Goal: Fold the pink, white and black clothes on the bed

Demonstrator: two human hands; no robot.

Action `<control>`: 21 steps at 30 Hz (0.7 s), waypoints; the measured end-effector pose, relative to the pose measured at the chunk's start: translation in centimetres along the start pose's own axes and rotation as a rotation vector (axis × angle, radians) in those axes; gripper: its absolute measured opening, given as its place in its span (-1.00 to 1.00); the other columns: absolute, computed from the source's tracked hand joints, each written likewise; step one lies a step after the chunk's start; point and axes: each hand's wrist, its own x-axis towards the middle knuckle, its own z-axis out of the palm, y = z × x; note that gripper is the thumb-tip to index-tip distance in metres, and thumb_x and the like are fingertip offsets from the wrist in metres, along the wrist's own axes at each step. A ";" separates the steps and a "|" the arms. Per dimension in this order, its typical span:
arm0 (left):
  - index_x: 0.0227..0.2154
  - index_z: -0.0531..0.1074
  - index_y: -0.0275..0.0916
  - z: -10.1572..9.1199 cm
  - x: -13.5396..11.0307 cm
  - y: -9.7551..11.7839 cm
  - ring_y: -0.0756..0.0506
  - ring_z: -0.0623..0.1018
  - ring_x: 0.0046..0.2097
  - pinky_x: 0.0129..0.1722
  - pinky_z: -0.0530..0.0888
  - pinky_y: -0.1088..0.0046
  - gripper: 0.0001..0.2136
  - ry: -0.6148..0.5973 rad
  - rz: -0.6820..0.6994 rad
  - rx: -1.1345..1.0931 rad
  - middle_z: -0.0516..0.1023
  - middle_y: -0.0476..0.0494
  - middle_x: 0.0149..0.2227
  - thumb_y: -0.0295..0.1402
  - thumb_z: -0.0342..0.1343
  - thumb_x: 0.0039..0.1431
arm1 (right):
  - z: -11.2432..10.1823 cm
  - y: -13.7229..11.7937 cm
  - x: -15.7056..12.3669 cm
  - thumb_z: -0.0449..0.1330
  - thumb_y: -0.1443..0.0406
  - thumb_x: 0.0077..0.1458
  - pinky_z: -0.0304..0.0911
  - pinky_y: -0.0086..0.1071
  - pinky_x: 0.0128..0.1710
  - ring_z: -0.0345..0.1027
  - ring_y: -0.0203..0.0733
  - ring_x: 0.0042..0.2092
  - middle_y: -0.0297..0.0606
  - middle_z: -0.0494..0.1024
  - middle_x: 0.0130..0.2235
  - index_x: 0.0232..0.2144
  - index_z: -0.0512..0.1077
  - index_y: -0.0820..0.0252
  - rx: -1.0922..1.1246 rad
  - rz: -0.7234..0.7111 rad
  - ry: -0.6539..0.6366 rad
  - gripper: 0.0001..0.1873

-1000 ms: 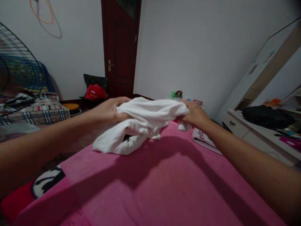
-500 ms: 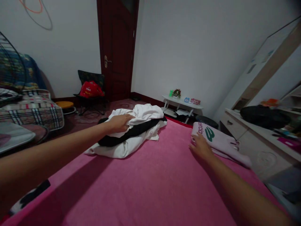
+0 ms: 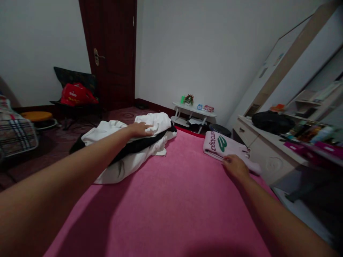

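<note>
My left hand [image 3: 139, 129] lies with its fingers stretched out on a loose white garment [image 3: 158, 121] at the top of a clothes pile. Under that garment is a black one [image 3: 139, 143], and a white cloth garment [image 3: 120, 168] forms the bottom layer. On the far right of the pink bedspread [image 3: 171, 200] lies a folded pale pink garment [image 3: 211, 144] with dark lettering and a green logo. My right hand [image 3: 235, 167] is at its near edge, fingers drawn together on the fabric there. The fingertips are partly blurred.
A low white stand [image 3: 195, 110] with a small plant [image 3: 188, 99] is beyond the bed. On the right stands a pale dresser [image 3: 257, 139] with a black bag [image 3: 272, 122]. A folding chair [image 3: 75, 75] holding a red bag [image 3: 77, 94] is by the dark door [image 3: 109, 53].
The view has swung to the right. My right hand has shifted along the folded pale pink garment's near edge, toward me. My left hand stays on the white garment.
</note>
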 end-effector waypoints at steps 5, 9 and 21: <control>0.26 0.11 0.02 3.3 1.6 -0.7 -0.54 0.13 0.24 0.12 0.08 -0.12 -0.25 -0.131 -0.116 0.176 0.03 -0.31 0.32 0.26 -0.12 0.05 | -1.1 5.9 0.6 0.10 0.17 0.03 0.26 -0.14 -0.13 0.34 0.16 0.02 0.11 0.33 0.08 0.19 0.16 0.23 -0.011 0.337 0.086 -0.33; 0.29 0.03 0.00 3.3 2.1 -1.8 -0.47 0.12 0.26 0.16 0.04 -0.02 -0.21 -0.132 -0.072 0.183 0.01 -0.31 0.33 0.29 -0.20 0.06 | 0.2 10.0 1.0 0.22 0.11 -0.05 0.27 -0.19 -0.14 0.36 0.17 -0.01 0.18 0.39 0.02 0.26 -0.06 0.41 0.053 0.343 -0.068 -0.06; 0.28 0.03 0.10 3.6 1.6 -1.2 -0.51 0.11 0.25 0.13 0.07 -0.04 -0.21 -0.084 -0.099 0.245 0.03 -0.25 0.32 0.33 -0.22 0.01 | -0.7 10.9 0.3 0.05 0.07 0.14 0.29 -0.10 -0.16 0.37 0.24 -0.01 0.19 0.35 0.00 0.07 0.29 0.28 -0.281 0.321 -0.192 -0.46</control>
